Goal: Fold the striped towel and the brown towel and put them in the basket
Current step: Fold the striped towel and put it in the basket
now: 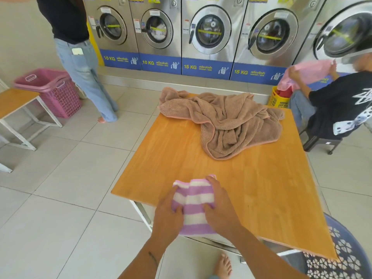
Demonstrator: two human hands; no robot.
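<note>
Striped towel [193, 200], purple and white, was seen bunched into a small folded packet at the near left corner of the table [261, 188], its lower part overhanging the near edge; whether it lay flat on the wood or was lifted a little could not be told. It was gripped on both sides; left hand [168, 214] was curled round its left edge with the thumb pressed on top; right hand [220, 206] was curled round its right edge, thumb likewise laid on the top face.

Brown towel [231, 121] was left unfolded in a crumpled heap on the far half of the table, one corner hanging over the far left edge; well apart from the striped towel and touched by neither hand.

A dark basket [346, 254] with a cut-out pattern was seen on the floor at the near right corner of the table, partly hidden under the table edge; its inside was not shown. A bare foot [222, 266] was seen on the tiled floor below the hands.

A row of washing machines [209, 33] was lined along the back wall; stacked pink baskets [52, 85] were set at far left beside a second table [16, 101]; a standing person [80, 57] was seen next to them; a seated person [338, 105] at right held up a pink cloth [310, 71] above a yellow basket [278, 99].
</note>
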